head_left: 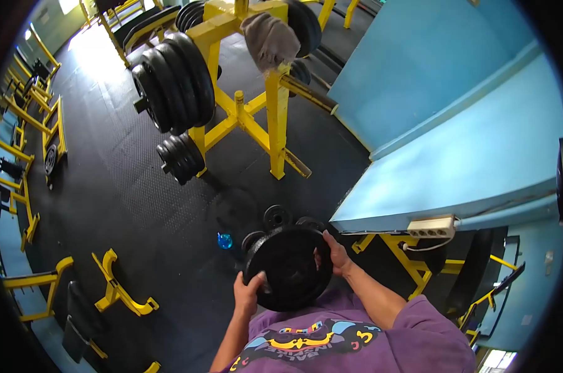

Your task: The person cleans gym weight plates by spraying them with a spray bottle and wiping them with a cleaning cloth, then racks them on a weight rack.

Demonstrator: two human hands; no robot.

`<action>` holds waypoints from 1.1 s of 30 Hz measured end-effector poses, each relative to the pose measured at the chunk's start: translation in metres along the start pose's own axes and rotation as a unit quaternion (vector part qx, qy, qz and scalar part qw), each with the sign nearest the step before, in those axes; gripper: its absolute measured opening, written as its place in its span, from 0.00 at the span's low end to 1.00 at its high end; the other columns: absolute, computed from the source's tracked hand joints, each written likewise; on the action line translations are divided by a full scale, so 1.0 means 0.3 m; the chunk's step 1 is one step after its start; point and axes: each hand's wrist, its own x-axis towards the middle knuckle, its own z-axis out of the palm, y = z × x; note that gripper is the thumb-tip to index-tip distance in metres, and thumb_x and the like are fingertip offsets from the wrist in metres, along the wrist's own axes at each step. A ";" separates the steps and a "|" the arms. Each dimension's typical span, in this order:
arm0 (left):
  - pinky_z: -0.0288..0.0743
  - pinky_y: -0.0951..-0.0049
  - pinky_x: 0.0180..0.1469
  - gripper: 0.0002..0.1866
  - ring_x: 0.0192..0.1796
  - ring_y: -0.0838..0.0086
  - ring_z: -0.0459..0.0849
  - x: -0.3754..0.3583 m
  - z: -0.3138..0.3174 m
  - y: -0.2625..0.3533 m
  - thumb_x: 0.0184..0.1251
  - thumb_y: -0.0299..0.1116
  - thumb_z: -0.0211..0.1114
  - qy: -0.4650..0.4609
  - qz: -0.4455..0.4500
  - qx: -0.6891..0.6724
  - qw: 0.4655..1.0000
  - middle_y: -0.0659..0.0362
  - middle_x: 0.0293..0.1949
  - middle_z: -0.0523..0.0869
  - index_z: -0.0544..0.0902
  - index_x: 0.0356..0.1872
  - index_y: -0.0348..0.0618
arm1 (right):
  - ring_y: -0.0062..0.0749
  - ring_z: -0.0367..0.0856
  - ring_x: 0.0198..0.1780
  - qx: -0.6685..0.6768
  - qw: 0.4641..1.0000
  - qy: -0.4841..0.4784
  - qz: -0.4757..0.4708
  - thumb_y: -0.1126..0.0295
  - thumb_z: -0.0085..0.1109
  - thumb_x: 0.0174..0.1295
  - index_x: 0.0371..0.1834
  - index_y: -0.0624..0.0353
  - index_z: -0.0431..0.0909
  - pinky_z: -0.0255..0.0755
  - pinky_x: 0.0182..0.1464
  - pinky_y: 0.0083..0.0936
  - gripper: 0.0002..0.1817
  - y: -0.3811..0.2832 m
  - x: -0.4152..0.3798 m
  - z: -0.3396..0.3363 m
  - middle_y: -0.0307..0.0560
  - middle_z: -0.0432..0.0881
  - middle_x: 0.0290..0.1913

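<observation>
A large black weight plate (289,264) is held in front of my body, tilted, with its broad face toward me. My left hand (249,292) grips its left rim, the thumb lying over the face. On the opposite rim, my right hand (335,253) is closed around the edge, with fingertips showing through an opening in the plate. Just beyond it, a smaller black plate (277,217) and other dark round weights are on the floor, partly hidden by the held plate. A blue bottle (224,240) is to their left.
Ahead stands a yellow plate rack (276,118) loaded with large plates (176,81) and smaller plates (181,158); a grey towel (270,42) hangs on it. A blue wall (443,161) with a power strip (432,227) juts in from the right. A yellow stand (116,286) is at left.
</observation>
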 end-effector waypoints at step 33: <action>0.76 0.67 0.49 0.24 0.43 0.68 0.84 1.207 1.049 0.140 0.49 0.31 0.77 -0.080 -0.036 0.465 0.881 0.54 0.41 0.86 0.78 0.47 0.33 | 0.28 0.78 0.19 0.380 0.917 0.122 -0.034 0.34 0.56 0.64 0.27 0.58 0.79 0.73 0.23 0.24 0.33 -0.365 1.083 -0.648 0.42 0.78 0.20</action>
